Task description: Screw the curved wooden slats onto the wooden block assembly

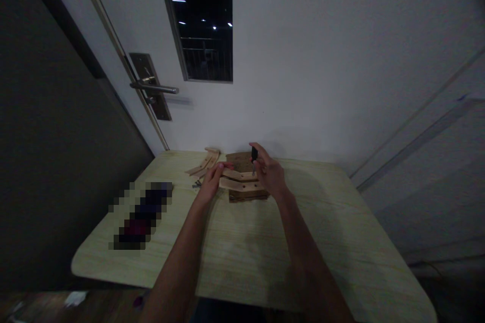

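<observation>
My right hand [270, 171] is closed on a small screwdriver with a black handle [254, 154]. The screwdriver stands nearly upright, its shaft pointing down at the far one of two bent wooden strips [248, 176]. My left hand [212, 179] grips the left end of this far strip. The near wooden strip [232, 185] lies alongside it, with dark holes in it. Both strips rest over a brown corrugated cardboard piece [242, 160]. My fingers partly hide the strips' ends, and I cannot make out exactly where the screwdriver tip touches.
More bent wooden strips [206, 161] lie at the table's back left. Several small metal screws [196, 184] are beside my left hand. A dark pixelated object [146, 214] lies on the table's left. Behind the table [235, 252] stands a white door with a metal handle [162, 89].
</observation>
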The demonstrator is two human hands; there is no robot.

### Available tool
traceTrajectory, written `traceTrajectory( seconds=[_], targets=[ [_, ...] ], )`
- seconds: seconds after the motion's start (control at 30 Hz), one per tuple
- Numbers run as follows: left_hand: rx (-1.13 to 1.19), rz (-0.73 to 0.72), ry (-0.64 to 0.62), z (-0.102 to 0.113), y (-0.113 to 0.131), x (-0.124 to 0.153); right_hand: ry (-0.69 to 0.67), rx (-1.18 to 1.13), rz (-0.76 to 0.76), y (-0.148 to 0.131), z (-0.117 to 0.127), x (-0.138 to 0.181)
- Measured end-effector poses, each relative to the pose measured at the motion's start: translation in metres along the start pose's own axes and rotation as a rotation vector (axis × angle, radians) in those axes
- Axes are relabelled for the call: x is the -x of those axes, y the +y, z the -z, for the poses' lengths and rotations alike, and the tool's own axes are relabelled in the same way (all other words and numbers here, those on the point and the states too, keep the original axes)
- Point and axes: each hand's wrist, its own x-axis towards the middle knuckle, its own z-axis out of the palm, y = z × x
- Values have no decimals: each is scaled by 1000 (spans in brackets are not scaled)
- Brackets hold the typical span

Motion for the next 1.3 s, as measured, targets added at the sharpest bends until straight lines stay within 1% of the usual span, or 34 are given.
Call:
traceTrajectory(
  seconds=[0.13,0.3,0.47,0.57,0.67,0.73,0.87,1.1,1.3],
  targets=[
    [14,32,-9,0,0,1,-1,-8,-10,0,0,1],
    [4,30,-3,-1,4,2,10,-2,-6,1,0,1],
    [42,73,-11,-2,7,5,9,1,8,0,-1,1],
    [75,97,-21,-2,3,3,12,19,11,-1,-1,1],
    [143,120,-61,-2,-3,-1,16,32,10,-1,-1,1],
    [179,113,-85,-2,-5,-3,14,32,9,0,-1,1],
    [195,108,-92,-2,-7,-1,21,28,4,1,-2,2],
    [221,118,-96,-6,-16,-2,74,64,-1,3,-7,3],
    [257,67,-97,-8,-19,-1,102,55,15,6,-11,4]
  ],
)
